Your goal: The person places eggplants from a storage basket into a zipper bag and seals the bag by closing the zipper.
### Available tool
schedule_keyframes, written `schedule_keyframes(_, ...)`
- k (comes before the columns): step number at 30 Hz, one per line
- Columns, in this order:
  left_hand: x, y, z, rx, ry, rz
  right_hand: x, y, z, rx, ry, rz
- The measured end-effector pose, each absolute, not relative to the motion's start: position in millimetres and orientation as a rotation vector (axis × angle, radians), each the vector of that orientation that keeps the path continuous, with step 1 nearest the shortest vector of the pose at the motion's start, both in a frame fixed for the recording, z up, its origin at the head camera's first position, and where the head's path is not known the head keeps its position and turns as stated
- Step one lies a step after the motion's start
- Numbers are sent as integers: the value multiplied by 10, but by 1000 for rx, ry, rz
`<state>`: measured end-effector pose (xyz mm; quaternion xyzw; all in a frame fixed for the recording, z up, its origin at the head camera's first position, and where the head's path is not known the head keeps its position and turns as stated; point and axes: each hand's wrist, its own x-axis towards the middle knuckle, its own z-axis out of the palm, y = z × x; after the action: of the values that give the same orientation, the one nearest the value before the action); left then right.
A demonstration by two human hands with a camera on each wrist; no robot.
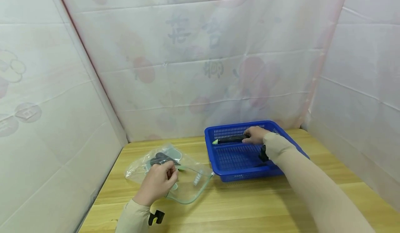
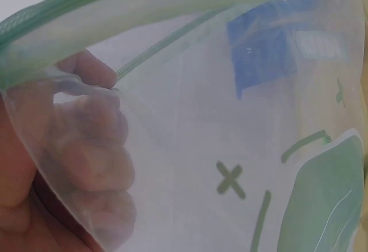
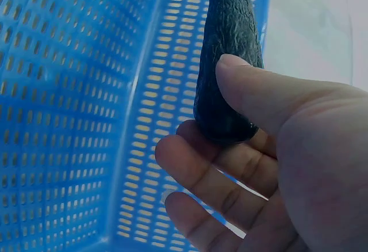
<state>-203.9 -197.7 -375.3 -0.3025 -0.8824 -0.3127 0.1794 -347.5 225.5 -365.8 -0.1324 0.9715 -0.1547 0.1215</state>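
Note:
In the head view my right hand [image 1: 257, 135] holds a long dark eggplant [image 1: 230, 139] by one end, over the back of a blue plastic basket [image 1: 213, 158]. Its pale green tip points left. Seen from the right wrist, the eggplant [image 3: 230, 25] is wrinkled, with the thumb pressed on its side and the fingers curled beneath its rounded end. My left hand [image 1: 157, 181] pinches the edge of a clear zip bag [image 1: 187, 202] with a green seal. In the left wrist view, film of the bag [image 2: 172, 142] covers the curled fingers.
Dark pieces [image 1: 165, 159] show through the bag's film. A thin dark shape [image 1: 260, 164] lies in the basket near its front wall. The wooden table [image 1: 243, 205] is bordered by hanging white sheets [image 1: 187, 87] at the back and sides.

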Motion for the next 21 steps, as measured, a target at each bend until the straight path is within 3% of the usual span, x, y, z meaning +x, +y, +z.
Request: schedule_keyframes(21,-2069,-1947,-3748,-799,-2505,-856,-3361,2217,-3414,-461,2844,-509)
